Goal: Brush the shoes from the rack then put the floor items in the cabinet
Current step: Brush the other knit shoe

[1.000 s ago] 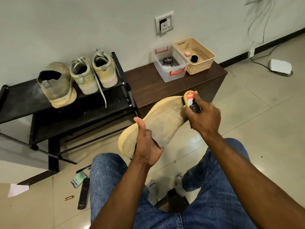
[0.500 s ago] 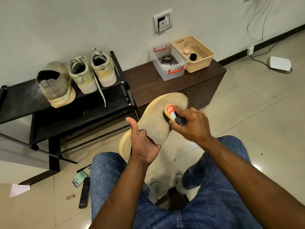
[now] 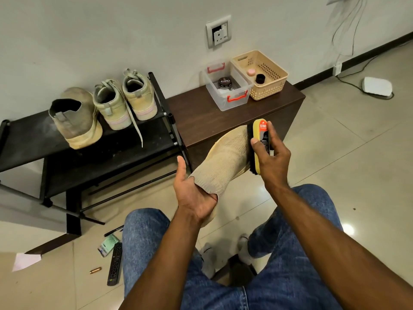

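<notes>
My left hand (image 3: pixel 194 193) holds a beige knit shoe (image 3: pixel 225 162) by its heel, fingers tucked in under it, thumb raised; the knit upper faces me. My right hand (image 3: pixel 271 161) grips a yellow shoe brush (image 3: pixel 259 139) whose black bristles press on the toe end of the shoe. Three more beige shoes (image 3: pixel 111 108) stand on the top shelf of the black rack (image 3: pixel 29 139). On the floor by my left knee lie a black remote (image 3: pixel 115 264), a green packet (image 3: pixel 108 245), a pen (image 3: pixel 113 230) and a small copper piece (image 3: pixel 95 270).
A dark brown cabinet (image 3: pixel 201 117) stands right of the rack, carrying a clear box (image 3: pixel 234 101) with a polish tin and a beige basket (image 3: pixel 268 88) with two small jars. A white device (image 3: pixel 377 86) with a cable lies on the tiles at right. A paper scrap (image 3: pixel 25 260) lies at left.
The shoe has turned over from sole-up to knit upper facing me. My right hand moved the brush from the middle of the shoe out to its toe end.
</notes>
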